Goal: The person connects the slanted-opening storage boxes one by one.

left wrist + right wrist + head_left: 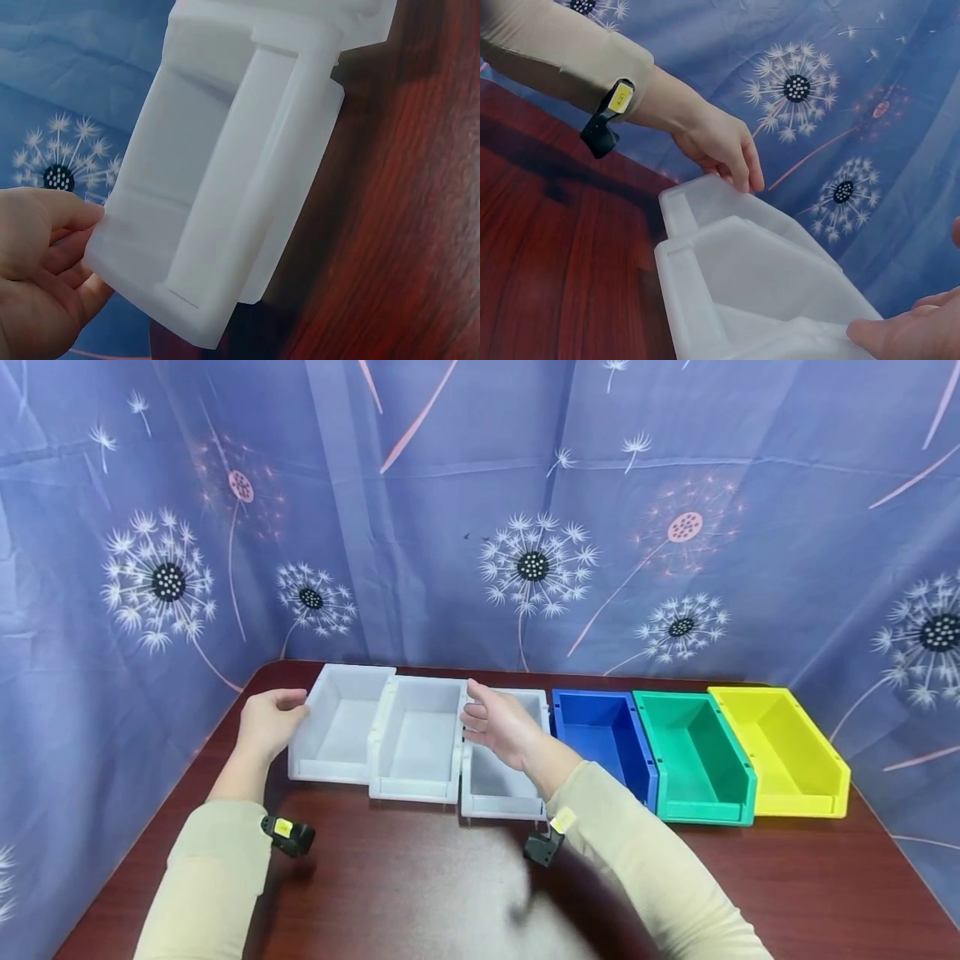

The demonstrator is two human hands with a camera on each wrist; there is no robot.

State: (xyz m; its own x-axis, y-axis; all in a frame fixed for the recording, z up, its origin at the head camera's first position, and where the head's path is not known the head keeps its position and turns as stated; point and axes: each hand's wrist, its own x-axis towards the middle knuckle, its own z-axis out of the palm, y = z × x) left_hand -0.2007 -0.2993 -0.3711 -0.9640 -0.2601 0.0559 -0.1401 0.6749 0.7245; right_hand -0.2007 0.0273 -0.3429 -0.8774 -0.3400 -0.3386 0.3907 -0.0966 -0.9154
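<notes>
Two white bins stand side by side between the hands: a leftmost bin (348,727) and a second bin (420,735). At the outer left wall of the leftmost bin is my left hand (268,727); its fingertips touch the wall in the left wrist view, thumb near the upper edge. My right hand (506,727) reaches over a third white bin (502,789), with its fingers against the second bin's right wall. In the right wrist view only part of the right hand (915,334) shows, touching the rim. Both hands have loosely bent fingers.
Right of the white bins stand a blue bin (600,735), a green bin (693,760) and a yellow bin (780,752). All are on a dark red-brown table (420,885). A blue dandelion-print curtain (435,568) hangs behind and around it.
</notes>
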